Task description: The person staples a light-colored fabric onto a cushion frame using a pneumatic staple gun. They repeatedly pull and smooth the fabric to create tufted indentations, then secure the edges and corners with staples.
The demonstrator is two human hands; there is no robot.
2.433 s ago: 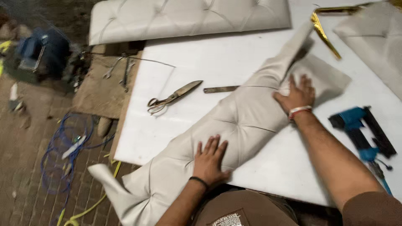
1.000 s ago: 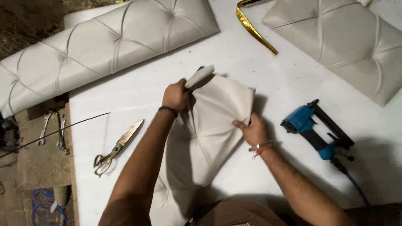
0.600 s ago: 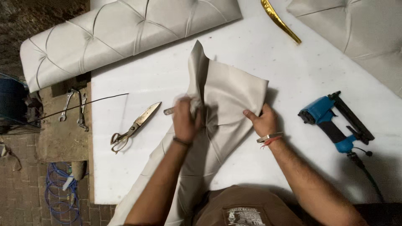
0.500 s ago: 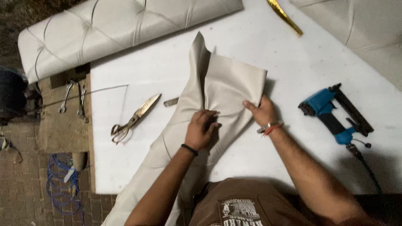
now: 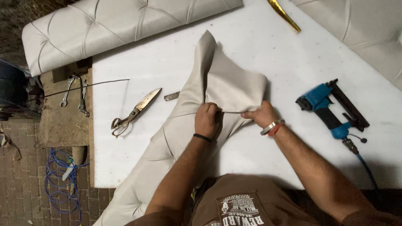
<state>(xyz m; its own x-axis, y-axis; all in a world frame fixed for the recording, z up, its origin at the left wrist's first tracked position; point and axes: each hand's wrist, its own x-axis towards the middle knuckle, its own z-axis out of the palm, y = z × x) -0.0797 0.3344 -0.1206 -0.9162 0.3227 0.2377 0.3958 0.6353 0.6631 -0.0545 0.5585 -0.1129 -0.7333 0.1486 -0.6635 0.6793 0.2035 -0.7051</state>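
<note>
A long piece of cream quilted leatherette (image 5: 226, 83) lies on the white table (image 5: 268, 50), its far end folded back toward me and its near end hanging off the table's front edge. My left hand (image 5: 206, 119) grips the folded edge, a black band on the wrist. My right hand (image 5: 261, 115) pinches the same edge a little to the right, with a silver bangle and a red thread on that wrist. The two hands hold the fold taut between them.
Large scissors (image 5: 134, 112) and a small metal tool (image 5: 171, 96) lie left of the fabric. A blue pneumatic stapler (image 5: 331, 111) with its hose lies at the right. Tufted cream cushions (image 5: 117, 25) line the far side. Wrenches (image 5: 77, 92) and blue wire coils (image 5: 63, 180) are at the left.
The long fabric has been folded back on itself. Both hands have moved from pressing it flat to gripping the folded edge close together near me.
</note>
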